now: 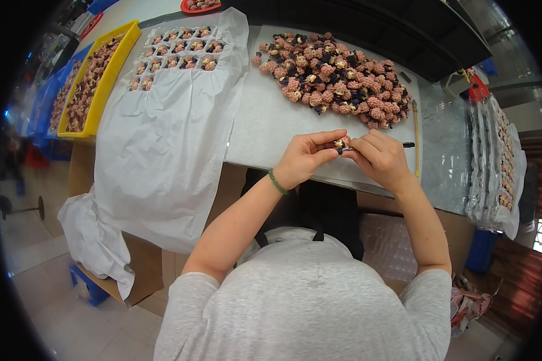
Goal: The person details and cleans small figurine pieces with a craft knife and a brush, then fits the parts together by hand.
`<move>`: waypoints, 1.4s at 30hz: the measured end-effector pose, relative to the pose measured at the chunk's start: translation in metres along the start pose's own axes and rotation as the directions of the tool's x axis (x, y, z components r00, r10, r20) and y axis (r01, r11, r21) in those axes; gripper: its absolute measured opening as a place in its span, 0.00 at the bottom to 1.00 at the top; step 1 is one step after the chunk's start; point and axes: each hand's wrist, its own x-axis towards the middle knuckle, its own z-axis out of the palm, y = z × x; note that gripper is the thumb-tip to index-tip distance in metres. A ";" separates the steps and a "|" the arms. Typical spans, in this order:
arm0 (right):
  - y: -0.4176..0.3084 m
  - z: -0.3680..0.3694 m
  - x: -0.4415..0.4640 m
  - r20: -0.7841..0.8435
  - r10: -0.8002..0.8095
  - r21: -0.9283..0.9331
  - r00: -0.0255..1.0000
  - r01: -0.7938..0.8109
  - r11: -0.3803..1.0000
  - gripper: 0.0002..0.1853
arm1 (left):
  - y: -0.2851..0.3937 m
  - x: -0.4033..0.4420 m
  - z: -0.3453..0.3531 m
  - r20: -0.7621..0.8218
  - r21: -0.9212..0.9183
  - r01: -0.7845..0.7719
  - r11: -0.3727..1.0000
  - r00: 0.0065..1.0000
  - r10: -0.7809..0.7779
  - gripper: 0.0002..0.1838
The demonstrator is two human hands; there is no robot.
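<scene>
Close to the table's front edge, my left hand pinches a small figurine between thumb and fingers. It has a bumpy pink part, a cream part and a dark blue part. My right hand is closed right beside it, fingertips at the figurine. A slim black-handled tool sticks out past the right hand's knuckles; its working end is hidden by the fingers. Just beyond both hands lies a large heap of similar pink, cream and dark blue figurines on a white sheet.
To the left, a tray with figurines in cells is partly covered by white paper. Farther left stands a yellow bin of small pieces. A yellow stick lies right of the heap, and stacked filled trays stand at the right.
</scene>
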 end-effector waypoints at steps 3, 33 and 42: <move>0.001 0.001 -0.001 -0.002 -0.006 -0.005 1.000 0.006 1.000 0.10 | 0.001 0.000 0.000 0.000 0.014 -0.004 1.000 1.000 0.004 0.22; -0.022 -0.042 -0.036 -0.049 0.513 -0.103 0.857 -0.515 0.851 0.13 | -0.006 0.001 0.000 -0.088 -0.026 -0.059 0.998 0.994 0.057 0.23; -0.027 -0.031 -0.037 0.150 0.711 0.204 0.687 -0.725 0.658 0.10 | -0.001 -0.002 0.003 -0.080 0.023 -0.016 1.000 0.997 0.018 0.19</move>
